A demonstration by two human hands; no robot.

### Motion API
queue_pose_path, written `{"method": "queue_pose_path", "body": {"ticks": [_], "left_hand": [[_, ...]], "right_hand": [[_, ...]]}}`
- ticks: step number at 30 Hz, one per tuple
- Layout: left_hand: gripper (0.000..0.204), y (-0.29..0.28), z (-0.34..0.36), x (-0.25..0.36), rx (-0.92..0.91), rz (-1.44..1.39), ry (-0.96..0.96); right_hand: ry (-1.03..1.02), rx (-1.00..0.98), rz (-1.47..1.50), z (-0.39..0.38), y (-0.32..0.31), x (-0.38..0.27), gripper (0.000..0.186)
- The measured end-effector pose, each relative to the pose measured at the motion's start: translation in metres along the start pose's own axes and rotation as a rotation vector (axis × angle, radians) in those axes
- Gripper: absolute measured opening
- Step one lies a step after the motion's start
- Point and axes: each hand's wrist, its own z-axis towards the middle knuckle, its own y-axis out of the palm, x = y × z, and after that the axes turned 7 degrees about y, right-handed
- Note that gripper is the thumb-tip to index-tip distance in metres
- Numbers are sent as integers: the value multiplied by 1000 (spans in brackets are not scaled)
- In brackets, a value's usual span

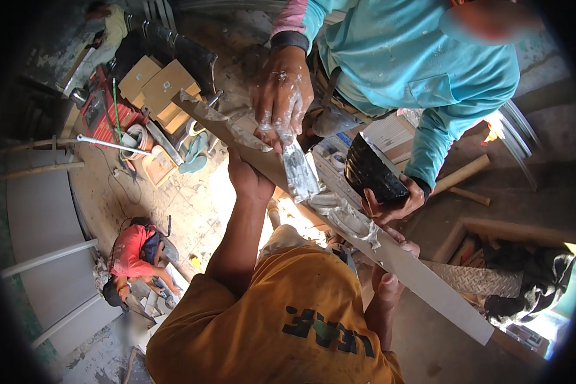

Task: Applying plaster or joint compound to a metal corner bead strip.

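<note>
A long pale board strip (429, 288) runs slantwise from upper left to lower right, with wet white filler paste (355, 222) spread in lumps along it. My left hand (248, 179) grips the strip's near edge left of the middle, its fingers partly hidden beneath. Farther right, my right hand (390, 278) clasps the same strip, thumb on the near side. A co-worker in a teal shirt presses a paste-covered putty knife (299, 171) onto the strip between my hands. That person's other hand (400, 200) supports a black bowl (372, 171) just beyond the strip.
Cardboard boxes (166, 86), a red case (105, 109), sandals (195, 153) and a dustpan (160, 165) lie at the left. A person in red (134, 253) crouches at lower left. A wooden-edged opening (467, 240) with dark cloth is at the right.
</note>
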Motion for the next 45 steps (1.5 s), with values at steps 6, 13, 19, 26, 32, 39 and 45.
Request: {"method": "queue_pose_path", "body": {"ticks": [6,13,19,26,32,39,45], "left_hand": [[48,19,0,-1,190,-6,62],[45,5,6,2,148,46,55],[39,0,3,1,88,5,63],[43,12,4,-2,285,27,88],[46,5,2,-3,131,81,74],[50,8,1,-2,166,81,67],[35,-9,4,-1,28,4,36]], "right_hand": [[-22,-5,-55,3,1,0,77],[-26,-29,-58,7,2,1,76],[1,-31,-57,5,-2,1,77],[-26,-52,-40,7,1,1,76],[-28,-51,-67,7,2,-1,74],[-37,-51,-78,7,3,0,73],[-6,-20,-58,6,-1,5,76]]}}
